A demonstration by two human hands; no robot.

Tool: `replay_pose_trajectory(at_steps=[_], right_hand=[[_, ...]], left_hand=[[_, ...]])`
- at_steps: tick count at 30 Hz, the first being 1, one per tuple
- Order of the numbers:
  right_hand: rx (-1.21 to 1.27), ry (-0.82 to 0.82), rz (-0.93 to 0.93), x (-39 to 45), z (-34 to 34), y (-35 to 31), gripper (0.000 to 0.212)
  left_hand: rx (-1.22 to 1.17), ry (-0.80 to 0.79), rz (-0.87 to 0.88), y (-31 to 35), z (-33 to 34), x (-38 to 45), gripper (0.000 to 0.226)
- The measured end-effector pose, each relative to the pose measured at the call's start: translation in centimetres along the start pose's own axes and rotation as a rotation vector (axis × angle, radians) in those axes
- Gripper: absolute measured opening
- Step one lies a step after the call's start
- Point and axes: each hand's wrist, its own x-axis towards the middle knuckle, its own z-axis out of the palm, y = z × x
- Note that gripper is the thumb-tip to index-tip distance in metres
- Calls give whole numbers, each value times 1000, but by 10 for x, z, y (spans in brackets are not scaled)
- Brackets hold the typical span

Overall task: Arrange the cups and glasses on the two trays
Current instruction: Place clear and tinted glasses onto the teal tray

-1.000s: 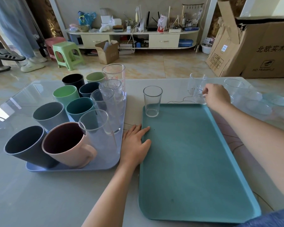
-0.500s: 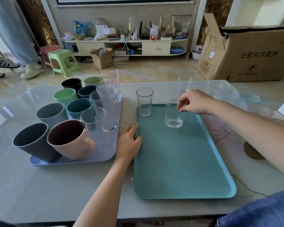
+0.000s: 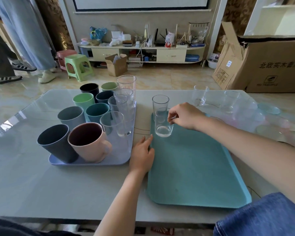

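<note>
Since the earlier frame we bring the clear glass (image 3: 163,123) left, to the teal tray's (image 3: 194,167) far-left corner just near of the first glass (image 3: 160,106), starting a row. Our right hand (image 3: 186,115) pinches its rim; our left hand (image 3: 142,155) lies flat, steadying the tray.

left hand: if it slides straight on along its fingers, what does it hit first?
The left hand points away along the teal tray's left edge. Probably the near clear glass at that corner comes first; it could slip past just left, depth unclear.
</note>
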Motion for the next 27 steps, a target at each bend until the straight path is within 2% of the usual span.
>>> replay_pose_trajectory(at_steps=[8,10,12,14,16,19,22,24,27], right_hand=[[-40,-129,-22,15,12,-2,12],[-17,-140,-32,12,6,2,20],[82,-95,-14,11,-5,9,24],[206,6,44,12,-19,21,17],[174,135,98,16,-30,38,13],[-83,213,225,30,-38,76,27],[-251,129,356,51,-37,106,51],[-307,100,419,69,-34,120,63],[-282,62,504,91,-24,135,70]], left_hand=[[11,5,19,-1,0,0,54],[29,10,32,0,0,0,52],[59,28,45,0,1,0,51],[82,38,45,0,2,2,50],[88,34,38,-1,1,4,49],[71,34,43,-1,4,10,48],[41,77,59,-2,5,12,45],[30,101,44,-2,6,13,44],[30,116,41,-1,7,14,42]])
